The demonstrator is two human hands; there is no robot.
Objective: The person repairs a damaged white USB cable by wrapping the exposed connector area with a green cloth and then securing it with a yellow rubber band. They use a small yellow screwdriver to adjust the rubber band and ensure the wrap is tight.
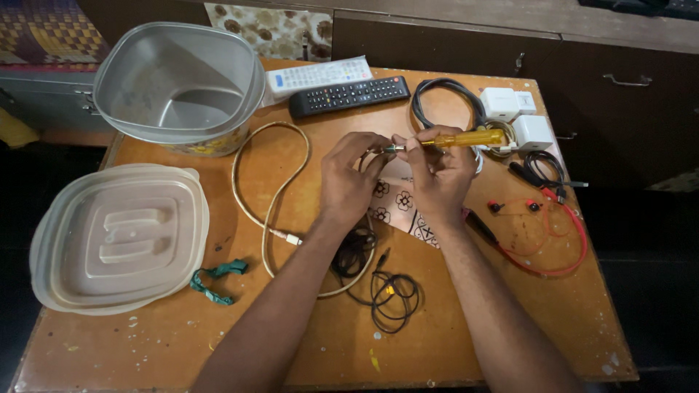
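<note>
While both hands meet at table middle, keep tool steady. Left hand (348, 182): fingers curled, pinching metal tip of screwdriver (451, 140). Keep tip still, press softly, no slipping. Right hand (437, 175): closed around handle end, thumb on top. Turn slow. Screwdriver: see-through yellow handle, thin shiny shaft, lying flat above patterned cloth (400, 207), near white chargers (517, 116).

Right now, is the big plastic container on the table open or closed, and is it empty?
Open and empty. The container stands without its lid, which lies flat on the table in front of it; its bare bottom shows.
</note>
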